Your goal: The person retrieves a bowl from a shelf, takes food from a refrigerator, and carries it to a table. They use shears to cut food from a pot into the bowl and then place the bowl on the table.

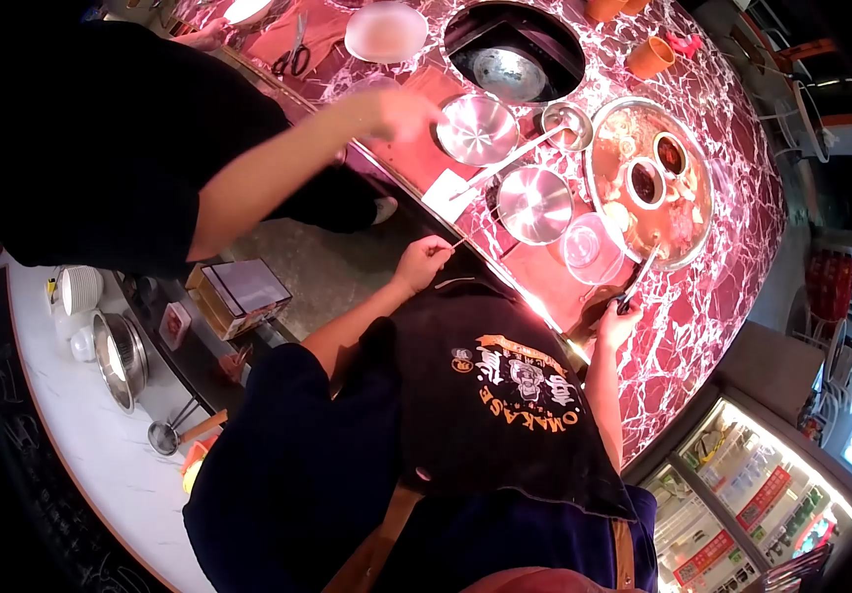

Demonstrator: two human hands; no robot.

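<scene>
Over pink marble table (702, 326), left hand (422, 263) pinches a thin stick (458, 240); right hand (617, 322) grips a utensil (639, 278).

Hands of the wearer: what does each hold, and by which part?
The left hand pinches the near end of a thin stick. The right hand grips the near end of a dark utensil reaching into the pot.

Hotpot restaurant: marble table (712, 306) with inset burner (511, 49), drinks fridge (742, 504).
</scene>
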